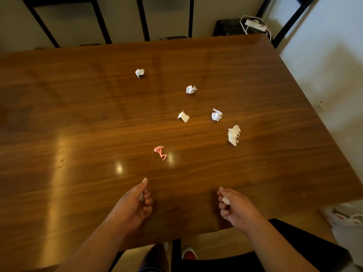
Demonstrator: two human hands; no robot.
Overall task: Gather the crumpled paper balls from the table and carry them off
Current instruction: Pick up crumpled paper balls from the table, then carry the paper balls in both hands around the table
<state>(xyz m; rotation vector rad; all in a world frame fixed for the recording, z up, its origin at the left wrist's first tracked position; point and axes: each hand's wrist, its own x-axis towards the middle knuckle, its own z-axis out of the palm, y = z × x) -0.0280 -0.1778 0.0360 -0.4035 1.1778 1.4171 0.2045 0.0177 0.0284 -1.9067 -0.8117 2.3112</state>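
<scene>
Several crumpled paper pieces lie on the brown wooden table (78,114). A pink twisted scrap (160,152) is nearest, ahead of my left hand. White balls sit farther out: one (139,72) at the back, one (191,89), one (216,115), a cream scrap (183,116), and a larger torn piece (233,135) on the right. My left hand (135,205) hovers near the table's front edge, fingers curled on a small paper ball (141,197). My right hand (233,207) is beside it, closed on a white paper ball (226,200).
Black chair frames (145,18) stand behind the table's far edge. A white power strip (255,24) with cord lies on a dark object at the back right. A white wall runs along the right side. White plastic bags (345,218) lie on the floor at right.
</scene>
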